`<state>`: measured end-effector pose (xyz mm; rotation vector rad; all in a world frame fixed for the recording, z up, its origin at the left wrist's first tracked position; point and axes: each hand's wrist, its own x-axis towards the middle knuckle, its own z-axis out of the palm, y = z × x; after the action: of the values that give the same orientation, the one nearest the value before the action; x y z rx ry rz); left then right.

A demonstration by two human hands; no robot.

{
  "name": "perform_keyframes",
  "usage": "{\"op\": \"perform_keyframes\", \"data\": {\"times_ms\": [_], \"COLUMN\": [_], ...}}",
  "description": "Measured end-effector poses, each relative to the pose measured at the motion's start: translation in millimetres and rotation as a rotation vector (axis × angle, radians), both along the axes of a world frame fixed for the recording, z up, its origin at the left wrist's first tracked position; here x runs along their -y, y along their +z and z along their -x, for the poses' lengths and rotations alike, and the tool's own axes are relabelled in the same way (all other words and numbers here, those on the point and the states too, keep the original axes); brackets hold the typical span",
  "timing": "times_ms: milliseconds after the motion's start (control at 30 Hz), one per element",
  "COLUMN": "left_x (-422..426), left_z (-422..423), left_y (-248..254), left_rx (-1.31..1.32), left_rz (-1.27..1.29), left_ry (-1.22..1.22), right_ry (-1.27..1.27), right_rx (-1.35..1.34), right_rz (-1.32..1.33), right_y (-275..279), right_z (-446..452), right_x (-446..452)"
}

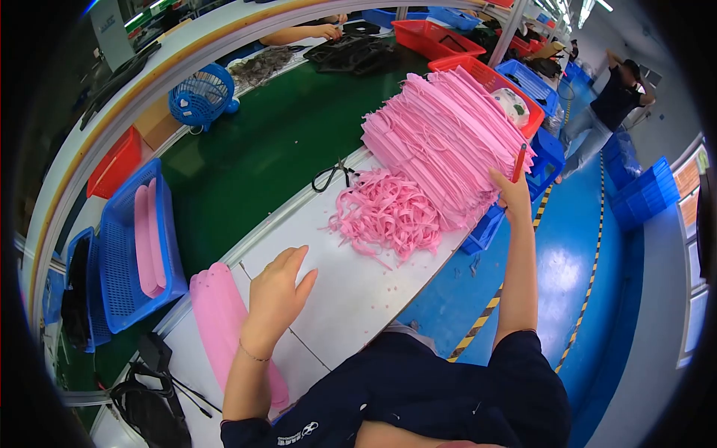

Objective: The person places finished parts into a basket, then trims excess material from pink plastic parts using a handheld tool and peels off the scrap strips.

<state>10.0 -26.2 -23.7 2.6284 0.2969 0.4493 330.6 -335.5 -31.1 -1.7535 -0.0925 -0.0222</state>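
My left hand (278, 295) is open over the white table (336, 299), thumb apart from the fingers, with nothing in it. Beneath that forearm lies a long pink piece with rounded ends (216, 313), seemingly several layers thick. My right hand (514, 196) is closed around a slim red pen-like tool (520, 160) that points upward. It is at the right edge of a large stack of pink fabric strips (441, 134); whether it touches them I cannot tell. A tangle of narrow pink offcuts (388, 213) lies in front of the stack, and black-handled scissors (334, 176) are beside it.
A blue basket (112, 291) at left holds pink pieces. A blue fan (202, 97) stands beyond the green belt (261, 157). Red bins (437, 41) stand at the back. Black cables (149, 396) lie lower left. Another person (616, 97) stands in the aisle.
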Motion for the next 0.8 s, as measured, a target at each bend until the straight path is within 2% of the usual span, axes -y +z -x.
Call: {"op": "perform_keyframes", "data": {"times_ms": [33,133,200,267,333,400,467,533,567,600,633,667,733,800], "left_x": [1,6,8,13,21,30,42,51,51,49,48,48,49,42], "left_z": [-5,-22,-38,-60,-87,-124,-158,-195,-209,-222,-231,-238,-242,-230], "left_y": [-2,-5,-10,-11,-9,-26,-11,-8,-8,-10,-11,-14,-19,-35], "left_rx": [0.015,-0.029,-0.037,-0.039,-0.115,-0.093,-0.110,-0.142,-0.119,-0.133,-0.153,-0.142,0.093,0.117], "left_rz": [0.008,0.143,0.225,0.311,0.728,1.152,1.511,1.826,1.822,1.959,2.094,2.091,2.315,2.363], "left_ry": [-0.044,-0.120,-0.167,-0.213,-0.361,-0.466,-0.456,-0.343,-0.343,-0.443,-0.547,-0.543,-0.408,-0.380], "right_ry": [0.055,0.018,0.048,-0.084,-0.043,0.053,0.053,-0.008,0.021,0.050,0.094,0.136,0.184,0.254], "right_rx": [-0.061,-0.124,-0.113,-0.096,-0.033,0.145,0.232,0.717,0.656,0.594,0.687,0.774,0.864,0.941], "right_rz": [-0.199,-0.351,-0.384,-0.399,-0.398,-0.229,-0.175,0.201,0.217,0.233,0.368,0.505,0.548,0.586], "right_y": [0,-1,3,10,22,49,59,51,51,49,35,19,-6,-17], "right_z": [-5,-10,-10,-11,-11,2,26,45,68,92,107,118,130,142], "right_x": [-2,-4,-5,-9,-12,-28,-52,-73,-87,-98,-102,-104,-108,-108]}}
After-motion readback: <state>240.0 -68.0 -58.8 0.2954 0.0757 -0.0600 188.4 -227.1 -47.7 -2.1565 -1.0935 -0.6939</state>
